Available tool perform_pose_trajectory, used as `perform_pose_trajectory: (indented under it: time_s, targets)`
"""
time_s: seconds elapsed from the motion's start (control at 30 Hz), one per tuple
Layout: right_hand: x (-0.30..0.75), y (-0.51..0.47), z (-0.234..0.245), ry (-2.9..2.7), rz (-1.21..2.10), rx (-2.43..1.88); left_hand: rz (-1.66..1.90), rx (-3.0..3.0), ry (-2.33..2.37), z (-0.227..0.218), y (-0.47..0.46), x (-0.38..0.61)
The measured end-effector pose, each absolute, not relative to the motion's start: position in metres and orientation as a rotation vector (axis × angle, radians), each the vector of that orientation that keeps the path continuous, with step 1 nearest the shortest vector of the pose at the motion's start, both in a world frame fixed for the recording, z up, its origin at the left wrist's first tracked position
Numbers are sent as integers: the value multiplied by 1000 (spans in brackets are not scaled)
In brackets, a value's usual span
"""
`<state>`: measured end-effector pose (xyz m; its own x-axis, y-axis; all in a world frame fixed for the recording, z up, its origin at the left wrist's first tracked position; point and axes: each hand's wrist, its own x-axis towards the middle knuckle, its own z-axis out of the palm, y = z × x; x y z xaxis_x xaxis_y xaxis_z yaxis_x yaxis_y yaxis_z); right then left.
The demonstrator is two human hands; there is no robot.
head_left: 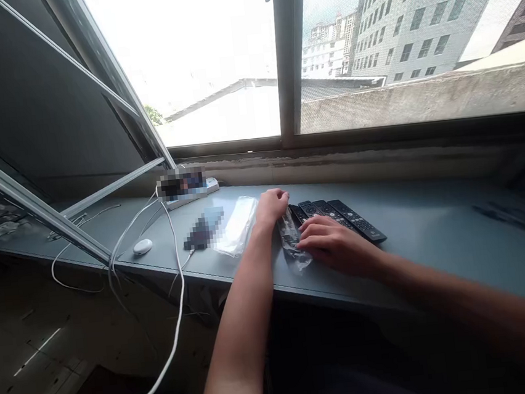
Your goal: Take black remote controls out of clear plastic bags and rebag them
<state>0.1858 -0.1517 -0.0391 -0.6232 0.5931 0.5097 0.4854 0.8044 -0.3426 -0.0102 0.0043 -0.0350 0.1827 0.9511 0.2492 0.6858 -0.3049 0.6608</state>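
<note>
A black remote inside a clear plastic bag (292,243) lies on the grey-blue table (423,231). My left hand (270,207) grips the far end of the bag with curled fingers. My right hand (329,243) rests on the bag's near end, its fingers pressing down on the plastic. Right of the bag, several bare black remotes (343,214) lie side by side, touching my right hand's fingers.
A stack of clear plastic bags (238,224) lies left of my left hand, beside a dark phone (201,231). A white power strip (188,195), white cables (163,231) and a small white puck (142,246) sit further left. A window runs behind the table.
</note>
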Motion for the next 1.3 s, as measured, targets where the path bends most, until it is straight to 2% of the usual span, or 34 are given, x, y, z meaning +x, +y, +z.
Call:
perform_pose_trajectory:
  time_s: [0.17,0.4,0.63,0.73,0.87,1.1,1.2,1.3]
  targets:
    - [181,-162,-28,-2288,274,-765,963,1815,1479,-27,5,-11]
    - [183,-167,-26,-2002,356,-883,1088,1201,1146,-26,8,-6]
    - [182,-158,-21,-1484,905,-918,1303,870,696,-12,2,-8]
    - [182,-158,-18,-1465,839,-880,1295,825,661,-3,-3,-15]
    - [183,-159,-19,-1515,722,-874,1116,835,682,4,-11,-21]
    - [183,-156,-24,-1485,726,-918,993,806,744,-2,-12,-12]
    - [181,-153,-22,-1337,904,-931,1050,818,727,-4,-11,-9]
    - [180,-149,-14,-989,1252,-919,1088,895,619,-5,-12,-8]
